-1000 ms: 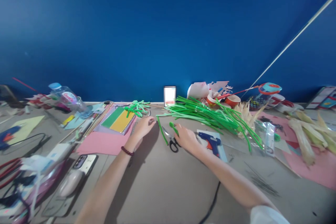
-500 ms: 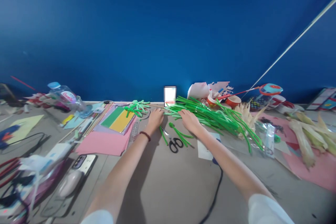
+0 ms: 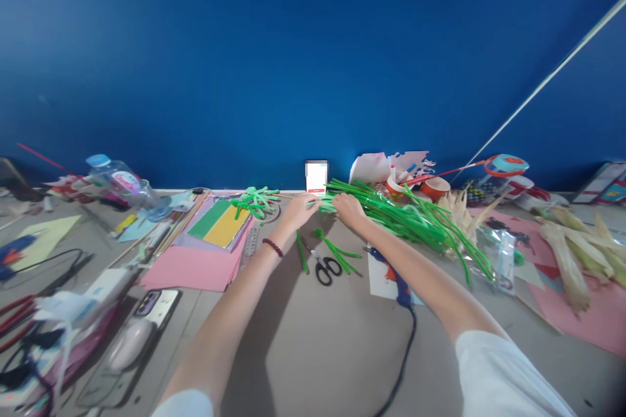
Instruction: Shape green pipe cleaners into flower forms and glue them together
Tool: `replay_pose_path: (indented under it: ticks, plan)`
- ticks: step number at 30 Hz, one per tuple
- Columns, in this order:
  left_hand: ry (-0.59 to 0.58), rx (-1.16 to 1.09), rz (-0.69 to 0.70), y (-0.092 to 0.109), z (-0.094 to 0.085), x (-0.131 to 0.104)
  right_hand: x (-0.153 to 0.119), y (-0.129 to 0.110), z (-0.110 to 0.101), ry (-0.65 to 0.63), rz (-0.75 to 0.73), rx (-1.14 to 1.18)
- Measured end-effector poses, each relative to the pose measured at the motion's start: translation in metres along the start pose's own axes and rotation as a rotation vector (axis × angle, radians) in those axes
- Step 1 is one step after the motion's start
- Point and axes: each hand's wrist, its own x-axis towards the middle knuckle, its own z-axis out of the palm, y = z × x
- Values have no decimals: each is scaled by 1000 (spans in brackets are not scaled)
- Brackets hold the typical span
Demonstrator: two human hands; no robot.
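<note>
Both hands are close together at the back middle of the table, below a small lit screen (image 3: pixel 316 177). My left hand (image 3: pixel 299 210) has its fingers closed at light green stems; what they pinch is too small to make out. My right hand (image 3: pixel 349 210) touches the left end of a big heap of green pipe cleaners (image 3: pixel 411 218), its fingers bent and closed on something hidden. Black-handled scissors (image 3: pixel 327 269) lie in front of the hands, beside a few short green pieces (image 3: pixel 341 254).
Pink paper (image 3: pixel 195 267) with coloured sheets lies at the left, near a phone (image 3: pixel 147 322) and a plastic bottle (image 3: pixel 120 177). A blue glue gun (image 3: pixel 402 290) with a black cable sits under my right forearm. Corn husks (image 3: pixel 570 260) are at the far right.
My left hand has moved right and slightly up, nearer to my right hand. My right hand has shifted slightly up, and more of the glue gun shows beside the forearm.
</note>
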Motion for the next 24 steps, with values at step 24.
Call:
replay_pose_path:
  ticks: [24]
  plan:
    - [-136,332,-129,-11,39,7,3,40,-28,39,141,173]
